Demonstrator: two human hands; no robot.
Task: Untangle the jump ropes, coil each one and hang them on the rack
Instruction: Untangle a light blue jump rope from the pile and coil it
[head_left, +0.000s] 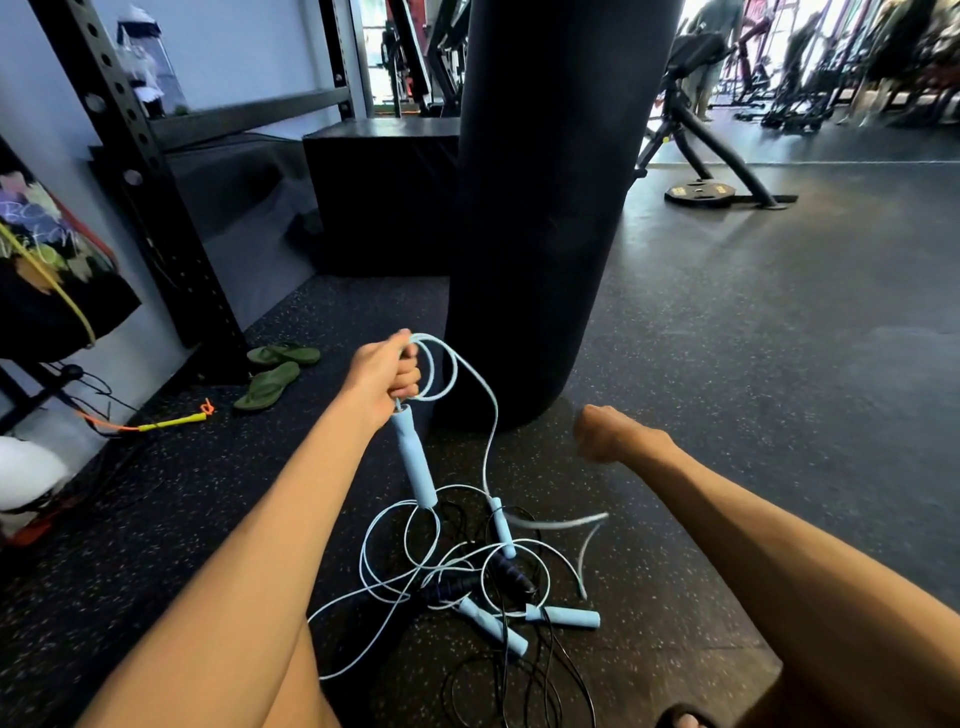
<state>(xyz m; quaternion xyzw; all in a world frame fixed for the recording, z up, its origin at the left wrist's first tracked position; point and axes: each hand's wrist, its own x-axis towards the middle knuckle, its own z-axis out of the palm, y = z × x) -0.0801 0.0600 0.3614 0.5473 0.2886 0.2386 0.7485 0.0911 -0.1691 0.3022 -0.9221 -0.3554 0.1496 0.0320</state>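
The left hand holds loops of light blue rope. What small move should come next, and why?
Probably the right hand, now a loose fist holding nothing, should take the blue cord that runs down from the left hand and feed one more loop up. That cord still leads into the tangle of blue and black ropes on the floor.

The tangled jump ropes (467, 587) lie on the floor (779, 322) between the two forearms, in front of the punching bag (545, 208). Left of the bag lie sandals (275, 374), with the rack upright (150, 182) behind them
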